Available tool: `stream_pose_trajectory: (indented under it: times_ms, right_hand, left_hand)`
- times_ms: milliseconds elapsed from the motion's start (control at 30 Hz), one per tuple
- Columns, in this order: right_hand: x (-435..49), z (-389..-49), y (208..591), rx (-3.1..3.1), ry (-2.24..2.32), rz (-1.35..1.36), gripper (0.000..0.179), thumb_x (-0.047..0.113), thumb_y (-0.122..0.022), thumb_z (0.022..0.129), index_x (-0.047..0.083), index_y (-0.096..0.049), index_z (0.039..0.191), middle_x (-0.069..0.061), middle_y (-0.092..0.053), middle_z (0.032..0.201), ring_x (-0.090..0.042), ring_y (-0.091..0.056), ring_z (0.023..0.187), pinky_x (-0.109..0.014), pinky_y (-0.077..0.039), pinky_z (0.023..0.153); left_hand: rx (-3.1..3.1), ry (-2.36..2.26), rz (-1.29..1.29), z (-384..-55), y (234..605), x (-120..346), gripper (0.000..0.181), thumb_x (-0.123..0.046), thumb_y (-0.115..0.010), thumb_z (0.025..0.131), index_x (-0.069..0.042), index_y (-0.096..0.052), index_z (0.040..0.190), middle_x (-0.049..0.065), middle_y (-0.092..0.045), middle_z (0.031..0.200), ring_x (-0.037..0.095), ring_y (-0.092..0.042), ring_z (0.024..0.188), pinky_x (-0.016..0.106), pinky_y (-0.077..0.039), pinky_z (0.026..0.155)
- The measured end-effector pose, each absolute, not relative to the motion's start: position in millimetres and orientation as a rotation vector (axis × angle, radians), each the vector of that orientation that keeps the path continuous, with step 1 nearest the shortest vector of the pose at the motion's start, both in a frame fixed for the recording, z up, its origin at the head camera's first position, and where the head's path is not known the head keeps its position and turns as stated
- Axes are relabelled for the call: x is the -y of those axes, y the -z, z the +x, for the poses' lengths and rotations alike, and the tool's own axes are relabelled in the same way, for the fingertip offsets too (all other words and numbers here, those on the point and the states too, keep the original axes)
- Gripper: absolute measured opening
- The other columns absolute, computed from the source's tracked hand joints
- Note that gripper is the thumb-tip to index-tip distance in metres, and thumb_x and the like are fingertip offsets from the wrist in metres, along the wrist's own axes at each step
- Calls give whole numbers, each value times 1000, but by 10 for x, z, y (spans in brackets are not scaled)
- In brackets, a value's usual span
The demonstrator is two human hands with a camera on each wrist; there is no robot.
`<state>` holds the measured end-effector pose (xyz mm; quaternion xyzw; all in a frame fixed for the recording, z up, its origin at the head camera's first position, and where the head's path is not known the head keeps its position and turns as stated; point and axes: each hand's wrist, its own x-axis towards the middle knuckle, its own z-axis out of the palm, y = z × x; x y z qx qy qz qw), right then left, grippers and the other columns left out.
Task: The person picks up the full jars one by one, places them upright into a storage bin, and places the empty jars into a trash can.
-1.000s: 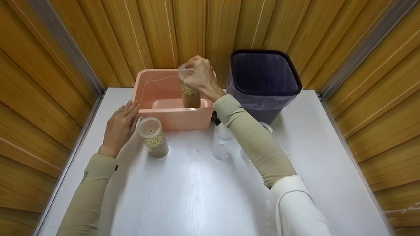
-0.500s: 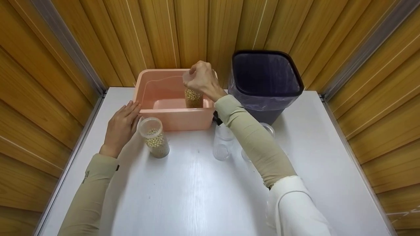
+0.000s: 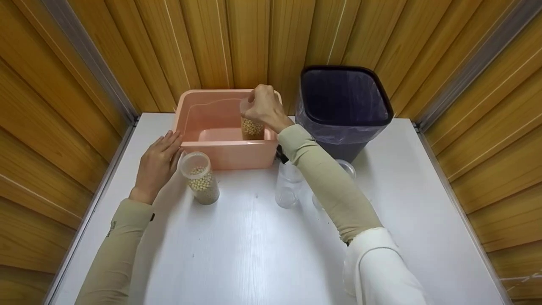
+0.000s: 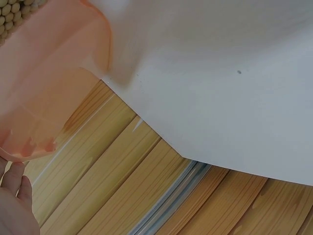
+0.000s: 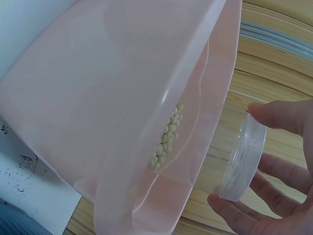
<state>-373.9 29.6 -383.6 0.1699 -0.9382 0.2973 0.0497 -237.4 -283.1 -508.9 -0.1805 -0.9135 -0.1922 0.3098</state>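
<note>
A clear jar of soybeans (image 3: 253, 129) stands upright inside the pink plastic bin (image 3: 230, 154), at its right end. My right hand (image 3: 264, 106) grips this jar by its top from above; in the right wrist view, thumb and fingers pinch the clear round top (image 5: 244, 156). My left hand (image 3: 156, 163) lies with fairly straight fingers against the bin's left edge, its fingertips right at the rim in the left wrist view. Another clear jar of soybeans (image 3: 203, 180) stands upright on the table before the bin, just right of my left hand.
A dark trash can (image 3: 343, 140) with a clear liner stands right of the bin. A clear empty bottle (image 3: 288, 186) with a black part stands under my right forearm. Another clear container (image 3: 348, 168) is partly hidden behind the sleeve. Wood-patterned panels (image 3: 250, 42) enclose the white table (image 3: 237, 254).
My right hand has lowered the jar of soybeans deeper into the bin and slightly to the right. The left hand keeps its place on the bin's edge.
</note>
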Motion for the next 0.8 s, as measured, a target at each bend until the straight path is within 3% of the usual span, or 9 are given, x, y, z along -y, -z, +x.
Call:
stream_pose_trajectory:
  times_ms: [200,500,600,700,800]
  right_hand:
    - [-307,-3754,3869,2888,-900,488,31,23,-84,78,2,-81,102,-11,-76,113,-22,-70,100,-34,-62,85]
    - [-302,-3763,3911,2884,-912,483,15,19,-80,78,6,-78,85,-6,-72,93,-17,-60,81,-27,-52,66]
    - [-300,-3777,3930,2876,-894,504,15,19,-77,80,9,-69,72,-1,-61,78,-14,-52,71,-25,-42,57]
    - [-296,-3785,3951,2849,-866,533,31,19,-71,83,14,-53,58,5,-43,63,-10,-38,59,-24,-28,50]
    - [-299,-3792,3969,2841,-854,547,38,18,-67,86,15,-45,55,7,-32,57,-8,-29,55,-25,-22,48]
  left_hand:
    - [2417,521,-470,-2368,5082,2819,40,-13,-70,104,2,-67,141,18,-64,148,40,-61,139,60,-48,117]
    - [2400,511,-471,-2371,5096,2813,40,-10,-71,103,2,-68,141,18,-65,148,41,-61,139,61,-48,116]
    - [2390,516,-476,-2376,5102,2808,40,-10,-71,103,1,-67,141,18,-65,148,41,-62,138,61,-48,116]
    - [2393,501,-484,-2379,5099,2811,40,-12,-70,104,1,-67,141,19,-65,148,42,-62,138,60,-48,116]
    - [2401,490,-494,-2380,5093,2812,40,-14,-68,106,0,-66,143,19,-64,148,42,-61,138,59,-48,117]
